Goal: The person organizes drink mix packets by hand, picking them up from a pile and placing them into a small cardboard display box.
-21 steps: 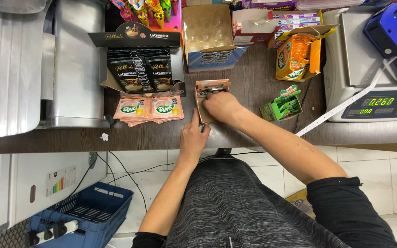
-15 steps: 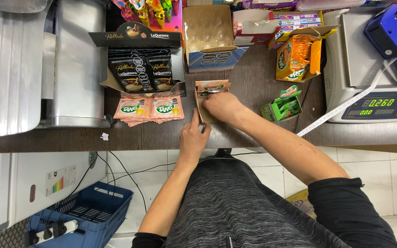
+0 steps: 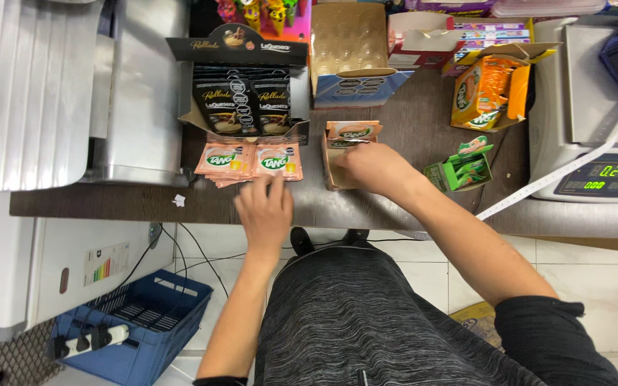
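Lying palm-down, the left hand (image 3: 265, 211) spreads fingers toward orange sachets (image 3: 249, 161); right hand (image 3: 366, 169) grips a small carton (image 3: 343, 154)

On the worktop (image 3: 395, 207) we note a fan of pink-orange drink sachets (image 3: 249, 161) lying flat, just before a black display carton (image 3: 241, 93) of dark pouches. Right of them stands a small brown carton (image 3: 339, 161) with matching sachets upright inside. Behind it sits an open blue-and-tan box (image 3: 355, 61). Farther right: an orange-and-green box (image 3: 486, 93), tilted, and a small green box (image 3: 463, 170). The scale screen (image 3: 609, 175) shows green digits on black. A rainbow-barred label (image 3: 105, 266) sits on the white cabinet front below.
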